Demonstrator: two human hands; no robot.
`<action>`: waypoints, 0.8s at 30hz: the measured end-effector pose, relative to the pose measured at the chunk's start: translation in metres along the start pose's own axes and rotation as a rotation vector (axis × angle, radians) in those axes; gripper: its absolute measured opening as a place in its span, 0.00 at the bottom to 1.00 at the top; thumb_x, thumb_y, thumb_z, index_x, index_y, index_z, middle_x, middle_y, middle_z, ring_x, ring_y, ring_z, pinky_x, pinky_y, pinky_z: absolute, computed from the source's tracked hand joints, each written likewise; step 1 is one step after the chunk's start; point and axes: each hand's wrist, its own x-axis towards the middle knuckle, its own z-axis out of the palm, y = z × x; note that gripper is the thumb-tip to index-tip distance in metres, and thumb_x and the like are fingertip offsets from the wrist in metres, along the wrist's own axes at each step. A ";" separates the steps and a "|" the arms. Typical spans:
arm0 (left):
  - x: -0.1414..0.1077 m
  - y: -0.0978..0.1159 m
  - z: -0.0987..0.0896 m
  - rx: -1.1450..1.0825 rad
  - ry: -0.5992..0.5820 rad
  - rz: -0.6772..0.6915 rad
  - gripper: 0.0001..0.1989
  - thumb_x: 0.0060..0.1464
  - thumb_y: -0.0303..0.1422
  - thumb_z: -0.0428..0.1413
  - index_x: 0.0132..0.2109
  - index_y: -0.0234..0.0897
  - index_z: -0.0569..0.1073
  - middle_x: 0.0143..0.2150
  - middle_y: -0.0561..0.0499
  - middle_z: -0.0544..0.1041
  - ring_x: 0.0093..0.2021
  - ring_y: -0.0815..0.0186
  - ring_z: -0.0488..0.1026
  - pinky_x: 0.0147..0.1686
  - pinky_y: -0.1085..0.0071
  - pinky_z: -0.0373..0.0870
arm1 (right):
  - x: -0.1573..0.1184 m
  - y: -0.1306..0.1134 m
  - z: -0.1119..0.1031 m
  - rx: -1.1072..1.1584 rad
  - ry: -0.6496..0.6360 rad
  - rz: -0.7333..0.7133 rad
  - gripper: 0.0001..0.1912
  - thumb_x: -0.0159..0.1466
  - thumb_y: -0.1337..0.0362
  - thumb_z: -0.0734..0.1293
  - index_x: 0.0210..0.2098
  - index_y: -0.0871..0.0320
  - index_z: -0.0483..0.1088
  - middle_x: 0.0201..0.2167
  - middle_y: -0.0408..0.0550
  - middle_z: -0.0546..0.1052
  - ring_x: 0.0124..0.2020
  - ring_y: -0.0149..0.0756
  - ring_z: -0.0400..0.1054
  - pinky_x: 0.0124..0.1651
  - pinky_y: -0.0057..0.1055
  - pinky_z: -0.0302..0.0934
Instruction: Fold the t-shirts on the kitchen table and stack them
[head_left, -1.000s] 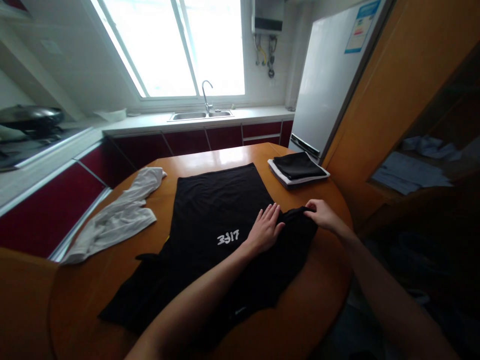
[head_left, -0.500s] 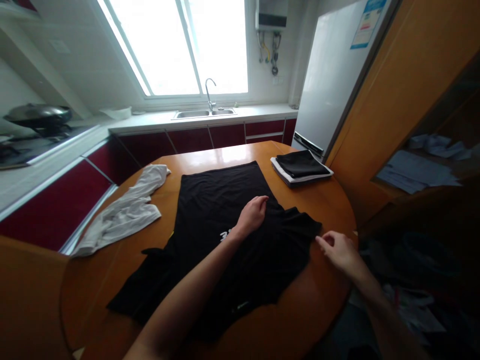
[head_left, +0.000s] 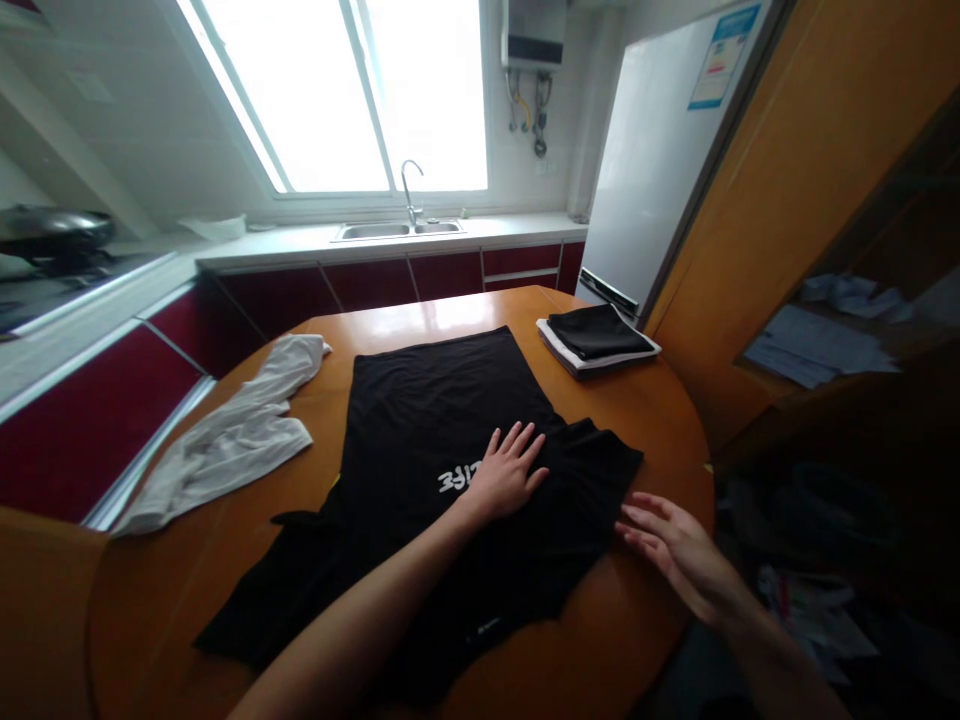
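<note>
A black T-shirt with white lettering lies spread on the wooden table, its hem toward the window. On its middle, just right of the lettering, my left hand rests flat with spread fingers. My right hand is at the edge of the right sleeve, fingers stretched out and apart, with nothing gripped; whether the fingertips touch the cloth I cannot tell. The left sleeve lies partly bunched on the other side.
A crumpled white garment lies along the table's left edge. Folded black and white clothes are stacked at the back right. Beyond stand a counter with a sink, a pan on the stove and a fridge.
My left hand has opened from a loose curl and flattened on the shirt, slightly lower. My right hand has let its pinch go and slid down along the sleeve edge.
</note>
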 end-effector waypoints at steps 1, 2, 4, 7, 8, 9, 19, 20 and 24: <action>0.001 -0.001 0.000 -0.002 0.002 0.003 0.31 0.69 0.50 0.43 0.72 0.43 0.56 0.75 0.46 0.51 0.75 0.52 0.44 0.70 0.45 0.43 | 0.003 0.000 -0.001 -0.048 -0.016 0.026 0.31 0.47 0.59 0.80 0.45 0.56 0.66 0.39 0.50 0.77 0.36 0.38 0.77 0.38 0.31 0.72; 0.001 -0.001 0.000 -0.005 0.005 0.004 0.31 0.69 0.50 0.43 0.72 0.43 0.56 0.75 0.45 0.51 0.75 0.52 0.44 0.70 0.45 0.43 | 0.007 0.001 -0.001 -0.103 -0.036 0.052 0.31 0.47 0.59 0.80 0.46 0.56 0.66 0.37 0.49 0.77 0.33 0.36 0.76 0.34 0.29 0.70; 0.001 -0.001 0.000 -0.013 0.013 0.004 0.30 0.69 0.50 0.42 0.72 0.43 0.57 0.75 0.45 0.52 0.75 0.52 0.44 0.70 0.44 0.43 | 0.015 0.005 0.001 -0.226 -0.053 0.069 0.32 0.47 0.58 0.79 0.47 0.57 0.65 0.33 0.45 0.75 0.27 0.32 0.73 0.28 0.26 0.65; 0.000 -0.001 0.000 -0.028 0.028 0.005 0.30 0.70 0.50 0.41 0.71 0.42 0.58 0.75 0.45 0.53 0.75 0.53 0.44 0.70 0.45 0.43 | 0.025 0.013 0.007 -0.392 -0.013 -0.029 0.36 0.46 0.56 0.77 0.51 0.55 0.63 0.26 0.38 0.72 0.22 0.31 0.68 0.24 0.26 0.59; 0.000 0.000 0.000 -0.034 0.032 0.006 0.30 0.70 0.50 0.41 0.71 0.43 0.59 0.75 0.45 0.53 0.75 0.53 0.44 0.70 0.46 0.43 | 0.028 0.016 0.010 -0.421 -0.007 -0.091 0.37 0.45 0.57 0.77 0.52 0.55 0.62 0.25 0.37 0.71 0.23 0.32 0.68 0.25 0.27 0.60; 0.000 0.000 -0.001 -0.041 0.035 0.007 0.30 0.70 0.50 0.40 0.71 0.43 0.59 0.75 0.46 0.53 0.75 0.53 0.44 0.71 0.46 0.43 | 0.029 0.018 0.012 -0.440 -0.011 -0.150 0.38 0.44 0.57 0.76 0.52 0.54 0.61 0.24 0.36 0.70 0.24 0.34 0.68 0.27 0.29 0.61; -0.001 0.002 -0.006 -0.070 0.024 -0.005 0.30 0.69 0.51 0.40 0.71 0.45 0.59 0.75 0.46 0.53 0.75 0.53 0.45 0.70 0.46 0.43 | 0.024 0.016 0.007 -0.387 0.090 -0.284 0.35 0.46 0.55 0.75 0.51 0.51 0.61 0.24 0.35 0.67 0.24 0.36 0.67 0.28 0.31 0.64; -0.001 0.002 -0.006 -0.070 0.025 -0.005 0.30 0.69 0.52 0.40 0.71 0.45 0.59 0.75 0.46 0.53 0.75 0.53 0.45 0.70 0.45 0.43 | 0.024 0.017 0.006 -0.380 0.096 -0.284 0.35 0.46 0.55 0.76 0.51 0.51 0.62 0.24 0.35 0.66 0.24 0.35 0.67 0.28 0.31 0.64; 0.000 0.004 -0.009 -0.071 0.025 -0.001 0.31 0.69 0.51 0.42 0.72 0.44 0.58 0.75 0.46 0.53 0.75 0.52 0.45 0.70 0.45 0.42 | 0.024 0.025 0.007 -0.388 0.104 -0.307 0.35 0.45 0.56 0.76 0.50 0.53 0.65 0.25 0.36 0.65 0.24 0.34 0.67 0.27 0.31 0.65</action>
